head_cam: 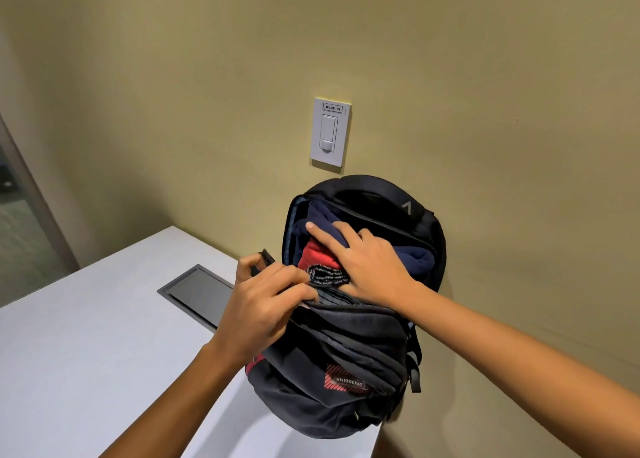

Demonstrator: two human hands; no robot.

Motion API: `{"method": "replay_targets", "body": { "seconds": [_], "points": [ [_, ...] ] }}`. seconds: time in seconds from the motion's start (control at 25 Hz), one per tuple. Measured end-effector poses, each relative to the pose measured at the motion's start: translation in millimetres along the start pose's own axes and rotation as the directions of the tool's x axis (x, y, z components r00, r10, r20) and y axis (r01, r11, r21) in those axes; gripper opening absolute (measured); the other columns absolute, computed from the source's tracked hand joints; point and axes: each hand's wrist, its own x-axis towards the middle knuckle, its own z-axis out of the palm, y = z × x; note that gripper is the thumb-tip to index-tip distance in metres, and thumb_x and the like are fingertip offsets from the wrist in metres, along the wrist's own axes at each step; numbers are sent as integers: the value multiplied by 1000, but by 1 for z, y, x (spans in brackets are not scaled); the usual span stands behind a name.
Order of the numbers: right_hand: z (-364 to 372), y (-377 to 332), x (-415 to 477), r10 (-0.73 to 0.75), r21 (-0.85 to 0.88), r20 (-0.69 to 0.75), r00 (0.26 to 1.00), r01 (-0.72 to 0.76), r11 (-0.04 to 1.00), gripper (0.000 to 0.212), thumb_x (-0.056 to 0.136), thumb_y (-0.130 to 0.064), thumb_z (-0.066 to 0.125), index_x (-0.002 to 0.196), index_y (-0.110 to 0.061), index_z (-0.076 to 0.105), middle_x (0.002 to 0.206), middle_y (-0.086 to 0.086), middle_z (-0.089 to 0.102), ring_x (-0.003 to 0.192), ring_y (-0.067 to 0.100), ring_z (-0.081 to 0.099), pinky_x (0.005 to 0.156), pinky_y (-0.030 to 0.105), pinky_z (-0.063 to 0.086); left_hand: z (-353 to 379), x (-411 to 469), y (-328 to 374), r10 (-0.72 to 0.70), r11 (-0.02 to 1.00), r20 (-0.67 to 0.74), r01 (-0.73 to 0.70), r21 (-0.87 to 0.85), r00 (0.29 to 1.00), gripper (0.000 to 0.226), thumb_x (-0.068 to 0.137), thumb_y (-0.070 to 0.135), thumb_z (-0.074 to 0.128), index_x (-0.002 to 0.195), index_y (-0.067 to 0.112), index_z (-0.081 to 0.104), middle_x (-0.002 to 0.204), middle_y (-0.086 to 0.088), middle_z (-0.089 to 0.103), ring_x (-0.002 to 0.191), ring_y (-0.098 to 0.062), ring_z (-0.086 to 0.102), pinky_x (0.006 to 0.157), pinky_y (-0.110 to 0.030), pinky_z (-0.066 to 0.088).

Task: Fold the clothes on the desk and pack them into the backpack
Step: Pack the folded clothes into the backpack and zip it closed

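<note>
Black backpack [346, 371] stands on the desk [86, 353] against the wall, main compartment open. Left hand [263, 305] grips the opening's front edge with curled fingers, likely to keep the mouth wide. Right hand [363, 263] presses flat, fingers straight, on the navy garment [415, 258] beside the red garment [313, 257] (probably tamping them down). The clothes are already inside.

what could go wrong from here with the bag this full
The clothes may catch in the zipper: the red garment and striped garment bulge at the opening of the backpack, held down only by the right hand. The backpack sits at a corner of the desk, so a hard pull by the left hand might tip it off.
</note>
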Motion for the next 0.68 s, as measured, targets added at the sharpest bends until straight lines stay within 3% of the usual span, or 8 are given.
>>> {"method": "replay_targets", "body": {
  "seconds": [0.16, 0.4, 0.6, 0.68],
  "points": [
    [11, 17, 9, 41, -65, 14, 999, -40, 997, 115, 66, -49, 78, 154, -34, 5, 135, 12, 46, 71, 30, 53, 49, 34, 36, -18, 18, -13, -34, 996, -25, 36, 86, 999, 33, 95, 6, 37, 84, 21, 64, 92, 5, 67, 76, -17, 61, 81, -32, 19],
    [38, 10, 10, 4, -136, -17, 1000, -7, 991, 95, 82, -46, 70, 154, -33, 10, 133, 13, 51, 64, 29, 51, 44, 30, 29, -16, 35, -16, -96, 995, 39, 95, 30, 995, 23, 89, 13, 47, 86, 21, 68, 92, 6, 64, 79, -14, 58, 79, -32, 19],
    [28, 20, 17, 26, 27, -48, 999, -24, 999, 99, 77, -85, 41, 154, -38, -1, 137, 11, 45, 77, 31, 57, 52, 33, 39, -14, 33, -21, -27, 998, 93, 31, -47, 995, 19, 92, 21, 51, 88, 20, 69, 93, 7, 59, 82, -11, 54, 81, -35, 25],
    [24, 20, 13, 11, 100, -43, 999, -6, 995, 97, 76, -89, 33, 153, -40, 1, 141, 10, 42, 85, 32, 58, 60, 36, 44, -14, 23, -19, -1, 999, 102, 7, -54, 995, 18, 92, 18, 52, 89, 19, 70, 93, 6, 59, 82, -12, 55, 81, -35, 27]
  ]
}}
